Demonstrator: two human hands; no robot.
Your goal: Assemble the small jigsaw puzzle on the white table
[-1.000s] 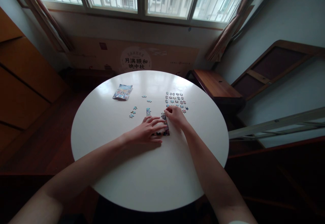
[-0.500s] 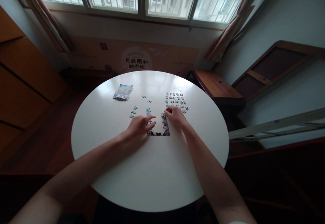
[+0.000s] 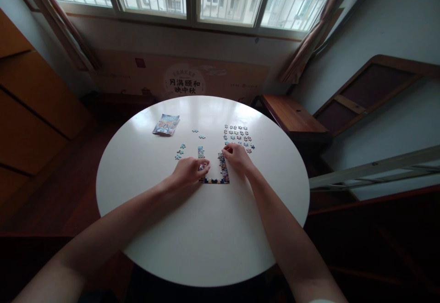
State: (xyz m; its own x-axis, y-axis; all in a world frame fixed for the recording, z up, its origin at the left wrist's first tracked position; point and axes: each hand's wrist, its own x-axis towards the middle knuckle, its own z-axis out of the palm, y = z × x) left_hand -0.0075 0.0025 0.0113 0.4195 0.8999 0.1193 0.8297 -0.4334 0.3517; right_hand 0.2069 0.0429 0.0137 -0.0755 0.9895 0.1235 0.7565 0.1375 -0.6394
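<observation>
A partly joined jigsaw puzzle point(image 3: 216, 181) lies on the round white table, built as a U with a bottom row and two side columns. At the top of its right column, my right hand point(image 3: 237, 155) has thumb and forefinger pinched on a puzzle piece, mostly hidden by the fingertips. Over the left column rests my left hand point(image 3: 190, 169), its fingers curled in towards the thumb with nothing visible between them. That hand covers part of the left column. Several loose puzzle pieces point(image 3: 238, 133) sit in rows beyond my right hand.
A few more loose pieces point(image 3: 179, 152) lie left of the puzzle, and two point(image 3: 202, 137) lie beyond it. A printed packet point(image 3: 167, 124) is at the back left of the white table point(image 3: 202, 243). A wooden bench point(image 3: 288, 115) stands behind the table on the right.
The fingers of my left hand have curled in from a spread pose, closing the gap to the thumb. My right hand has stayed at the right column.
</observation>
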